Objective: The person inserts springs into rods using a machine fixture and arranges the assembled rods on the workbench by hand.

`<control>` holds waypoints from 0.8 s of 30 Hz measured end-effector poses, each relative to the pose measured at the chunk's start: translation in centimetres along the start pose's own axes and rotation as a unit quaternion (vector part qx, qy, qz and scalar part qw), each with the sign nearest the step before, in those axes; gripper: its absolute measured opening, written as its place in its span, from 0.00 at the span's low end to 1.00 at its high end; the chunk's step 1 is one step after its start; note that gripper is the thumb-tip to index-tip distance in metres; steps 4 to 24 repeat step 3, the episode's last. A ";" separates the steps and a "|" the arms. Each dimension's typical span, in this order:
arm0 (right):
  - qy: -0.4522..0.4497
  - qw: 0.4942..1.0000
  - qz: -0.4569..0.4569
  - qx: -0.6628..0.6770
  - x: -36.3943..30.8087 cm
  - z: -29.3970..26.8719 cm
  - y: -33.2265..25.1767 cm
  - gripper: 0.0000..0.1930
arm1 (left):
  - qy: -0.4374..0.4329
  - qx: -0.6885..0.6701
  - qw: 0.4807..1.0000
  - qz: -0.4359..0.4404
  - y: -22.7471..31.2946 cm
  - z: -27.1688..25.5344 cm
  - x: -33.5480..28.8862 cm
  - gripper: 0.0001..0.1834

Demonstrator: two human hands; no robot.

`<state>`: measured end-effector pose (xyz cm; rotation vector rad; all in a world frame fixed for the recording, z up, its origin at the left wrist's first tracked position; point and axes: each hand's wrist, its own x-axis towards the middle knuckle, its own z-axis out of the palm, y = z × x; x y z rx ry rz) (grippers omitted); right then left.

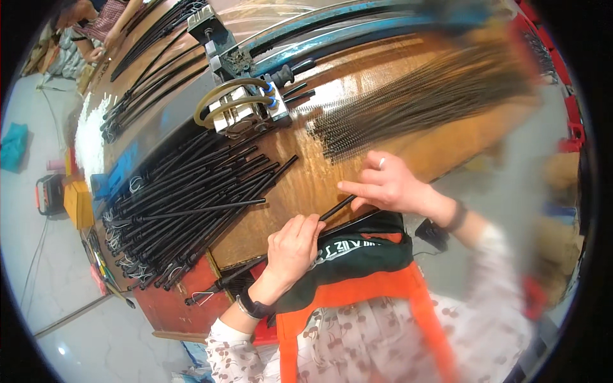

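Note:
A thin black tube (336, 208) lies slantwise above the apron at the table's front edge. My left hand (292, 246) is wrapped round it, and its lower part runs out past my wrist toward a thicker end with a white cord. At the upper end, my right hand (391, 185) closes its thumb and fingers on the tube, the index finger stretched toward the left. Many similar black tubes (191, 198) are heaped left of my hands. Beyond my right hand lies a bundle of long, thin coil springs (383, 112), blurred toward its far end.
A metal clamping device (246, 108) with hoses and a black handle stands on the wooden table (271, 220). Blue rails (345, 41) stretch away behind it. More black tubes (153, 89) and white strips (92, 137) lie farther left. Another person (102, 29) sits at the far left.

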<state>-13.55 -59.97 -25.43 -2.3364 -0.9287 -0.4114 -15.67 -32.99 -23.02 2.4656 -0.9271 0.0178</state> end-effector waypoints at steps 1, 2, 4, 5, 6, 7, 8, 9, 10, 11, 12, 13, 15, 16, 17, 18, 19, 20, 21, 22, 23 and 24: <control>-0.016 0.999 -0.035 0.001 -0.2 0.4 0.1 0.23 | 0.000 0.001 1.000 -0.003 -0.1 0.3 0.0 0.09; -0.031 0.997 -0.070 0.002 -0.5 1.0 0.2 0.23 | -0.006 -0.013 1.000 0.011 -0.2 0.8 0.3 0.09; -0.030 0.997 -0.074 0.006 -0.2 1.2 0.2 0.23 | -0.012 -0.024 0.999 0.023 -0.4 1.2 0.7 0.10; -0.030 0.997 -0.074 0.006 -0.2 1.2 0.2 0.23 | -0.012 -0.024 0.999 0.023 -0.4 1.2 0.7 0.10; -0.030 0.997 -0.074 0.006 -0.2 1.2 0.2 0.23 | -0.012 -0.024 0.999 0.023 -0.4 1.2 0.7 0.10; -0.030 0.997 -0.074 0.006 -0.2 1.2 0.2 0.23 | -0.012 -0.024 0.999 0.023 -0.4 1.2 0.7 0.10; -0.030 0.997 -0.074 0.006 -0.2 1.2 0.2 0.23 | -0.012 -0.024 0.999 0.023 -0.4 1.2 0.7 0.10; -0.030 0.997 -0.074 0.006 -0.2 1.2 0.2 0.23 | -0.012 -0.024 0.999 0.023 -0.4 1.2 0.7 0.10; -0.030 0.997 -0.074 0.006 -0.2 1.2 0.2 0.23 | -0.012 -0.024 0.999 0.023 -0.4 1.2 0.7 0.10; -0.030 0.997 -0.074 0.006 -0.2 1.2 0.2 0.23 | -0.012 -0.024 0.999 0.023 -0.4 1.2 0.7 0.10; -0.030 0.997 -0.074 0.006 -0.2 1.2 0.2 0.23 | -0.012 -0.024 0.999 0.023 -0.4 1.2 0.7 0.10; -0.030 0.997 -0.074 0.006 -0.2 1.2 0.2 0.23 | -0.012 -0.024 0.999 0.023 -0.4 1.2 0.7 0.10; -0.030 0.997 -0.074 0.006 -0.2 1.2 0.2 0.23 | -0.012 -0.024 0.999 0.023 -0.4 1.2 0.7 0.10; -0.030 0.997 -0.074 0.006 -0.2 1.2 0.2 0.23 | -0.012 -0.024 0.999 0.023 -0.4 1.2 0.7 0.10; -0.030 0.997 -0.074 0.006 -0.2 1.2 0.2 0.23 | -0.012 -0.024 0.999 0.023 -0.4 1.2 0.7 0.10; -0.030 0.997 -0.074 0.006 -0.2 1.2 0.2 0.23 | -0.012 -0.024 0.999 0.023 -0.4 1.2 0.7 0.10; -0.030 0.997 -0.074 0.006 -0.2 1.2 0.2 0.23 | -0.012 -0.024 0.999 0.023 -0.4 1.2 0.7 0.10; -0.030 0.997 -0.074 0.006 -0.2 1.2 0.2 0.23 | -0.012 -0.024 0.999 0.023 -0.4 1.2 0.7 0.10; -0.030 0.997 -0.074 0.006 -0.2 1.2 0.2 0.23 | -0.012 -0.024 0.999 0.023 -0.4 1.2 0.7 0.10; -0.030 0.997 -0.074 0.006 -0.2 1.2 0.2 0.23 | -0.012 -0.024 0.999 0.023 -0.4 1.2 0.7 0.10; -0.030 0.997 -0.074 0.006 -0.2 1.2 0.2 0.23 | -0.012 -0.024 0.999 0.023 -0.4 1.2 0.7 0.10; -0.030 0.997 -0.074 0.006 -0.2 1.2 0.2 0.23 | -0.012 -0.024 0.999 0.023 -0.4 1.2 0.7 0.10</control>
